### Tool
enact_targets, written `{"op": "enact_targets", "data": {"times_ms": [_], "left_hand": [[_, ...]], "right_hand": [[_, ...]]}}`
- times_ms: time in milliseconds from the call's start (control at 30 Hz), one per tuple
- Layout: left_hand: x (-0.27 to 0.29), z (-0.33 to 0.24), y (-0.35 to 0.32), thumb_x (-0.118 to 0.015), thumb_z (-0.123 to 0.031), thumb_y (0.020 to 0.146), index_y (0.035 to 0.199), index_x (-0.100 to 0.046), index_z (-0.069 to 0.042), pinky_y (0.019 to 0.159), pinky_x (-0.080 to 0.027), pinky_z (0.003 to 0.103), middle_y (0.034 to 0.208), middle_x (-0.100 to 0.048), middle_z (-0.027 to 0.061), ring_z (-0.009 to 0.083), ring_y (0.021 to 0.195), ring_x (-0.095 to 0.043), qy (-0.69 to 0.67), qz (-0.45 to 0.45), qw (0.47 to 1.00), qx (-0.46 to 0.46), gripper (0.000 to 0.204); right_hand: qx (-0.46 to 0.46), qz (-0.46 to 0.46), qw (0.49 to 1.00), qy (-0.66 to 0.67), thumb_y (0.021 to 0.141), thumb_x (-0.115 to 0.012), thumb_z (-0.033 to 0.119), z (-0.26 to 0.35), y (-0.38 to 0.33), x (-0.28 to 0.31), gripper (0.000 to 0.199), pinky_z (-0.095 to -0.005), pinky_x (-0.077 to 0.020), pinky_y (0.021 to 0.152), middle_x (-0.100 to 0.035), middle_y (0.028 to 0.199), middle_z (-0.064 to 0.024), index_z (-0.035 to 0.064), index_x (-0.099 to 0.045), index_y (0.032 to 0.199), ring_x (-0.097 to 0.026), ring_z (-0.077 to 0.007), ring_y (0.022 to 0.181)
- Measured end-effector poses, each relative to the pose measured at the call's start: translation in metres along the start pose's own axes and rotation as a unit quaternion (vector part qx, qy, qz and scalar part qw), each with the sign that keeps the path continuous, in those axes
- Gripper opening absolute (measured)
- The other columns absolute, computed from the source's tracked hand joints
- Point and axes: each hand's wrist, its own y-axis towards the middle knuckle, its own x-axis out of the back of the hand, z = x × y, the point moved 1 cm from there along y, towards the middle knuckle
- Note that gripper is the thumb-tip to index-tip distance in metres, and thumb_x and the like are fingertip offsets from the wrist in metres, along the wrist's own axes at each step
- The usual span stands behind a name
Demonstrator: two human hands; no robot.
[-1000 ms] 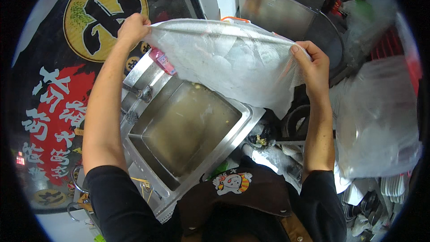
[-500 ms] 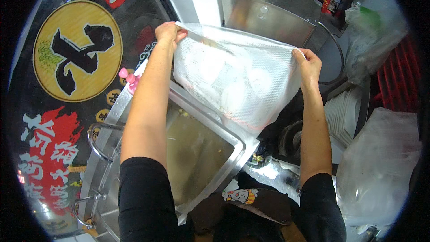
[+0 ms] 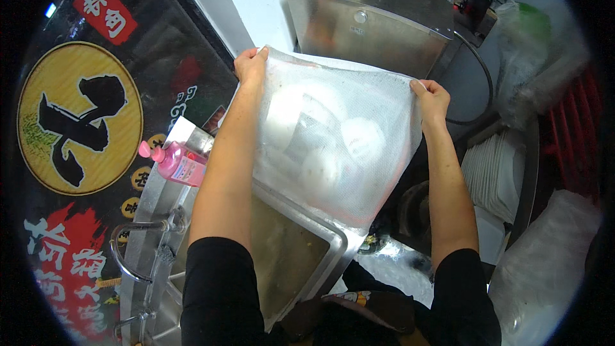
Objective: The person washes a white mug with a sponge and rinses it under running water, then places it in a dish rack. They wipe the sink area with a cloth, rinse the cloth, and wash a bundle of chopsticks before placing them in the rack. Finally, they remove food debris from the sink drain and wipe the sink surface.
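Observation:
A white mesh cloth [image 3: 359,198] is stretched between my two hands over the far side of the steel sink [image 3: 338,237]. My left hand [image 3: 252,65] pinches its far left corner. At the far right corner, the fingers and thumb of my right hand [image 3: 433,99] are closed on the edge. Pale rounded shapes show through the weave; whether they are dishes inside or beneath it, I cannot tell. The cloth's near edge hangs down to the sink's rim. Cloudy brownish water fills the basin, partly hidden by my left arm.
Beyond the cloth stands a steel box-shaped unit [image 3: 365,16]. A pink pump bottle [image 3: 179,163] and a curved faucet [image 3: 118,250] are at the left. Stacked white trays [image 3: 490,173] sit at the right, near a large clear plastic bag [image 3: 544,269] and red slats [image 3: 570,134].
The view has shifted to the right and upward. The mesh cloth is pulled flatter and its near edge sits lower, with both hands keeping hold of its corners.

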Motion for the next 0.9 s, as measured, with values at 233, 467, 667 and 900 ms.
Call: {"op": "enact_targets", "data": {"times_ms": [233,467,667,900], "left_hand": [[-0.027,0.031,0.003,-0.067,-0.025,0.085,0.132,-0.050,-0.005,0.105,-0.037,0.041,0.143,-0.035,0.0208,0.0375,0.126,-0.041,0.244,0.050,0.942,-0.223,0.054],[-0.025,0.023,-0.018,-0.060,-0.026,0.089,0.123,-0.060,-0.005,0.102,-0.040,0.040,0.132,-0.052,0.0179,0.0336,0.123,-0.049,0.369,0.110,0.910,-0.154,0.039],[-0.026,0.036,-0.007,-0.048,-0.039,0.092,0.113,-0.069,-0.009,0.102,-0.039,0.042,0.119,-0.063,0.0177,0.0310,0.116,-0.056,0.466,0.212,0.855,-0.083,0.042],[-0.037,0.050,0.001,-0.055,-0.046,0.087,0.144,-0.040,-0.018,0.113,-0.023,0.048,0.156,-0.018,0.0079,0.0250,0.143,-0.021,0.528,0.178,0.827,-0.070,0.065]], "right_hand": [[0.041,-0.055,0.978,-0.198,0.081,-0.069,0.024,-0.027,0.014,0.005,0.030,-0.0374,-0.0474,0.080,-0.064,0.094,-0.0134,0.0020,-0.065,0.100,-0.061,-0.0274,0.085],[0.298,-0.097,0.881,-0.355,0.081,-0.065,0.014,-0.005,-0.015,-0.007,0.020,-0.0467,-0.0457,0.087,-0.059,0.112,-0.0134,0.0066,-0.064,0.100,-0.054,-0.0359,0.104],[0.328,0.189,0.873,-0.306,0.084,-0.065,0.014,0.002,-0.039,-0.049,0.017,-0.0394,-0.0464,0.088,-0.065,0.102,-0.0149,-0.0003,-0.067,0.093,-0.060,-0.0309,0.099],[0.313,0.178,0.836,-0.415,0.088,-0.064,0.022,-0.003,-0.050,-0.056,0.027,-0.0421,-0.0370,0.102,-0.057,0.124,-0.0119,0.0061,-0.064,0.110,-0.056,-0.0288,0.113]]}}
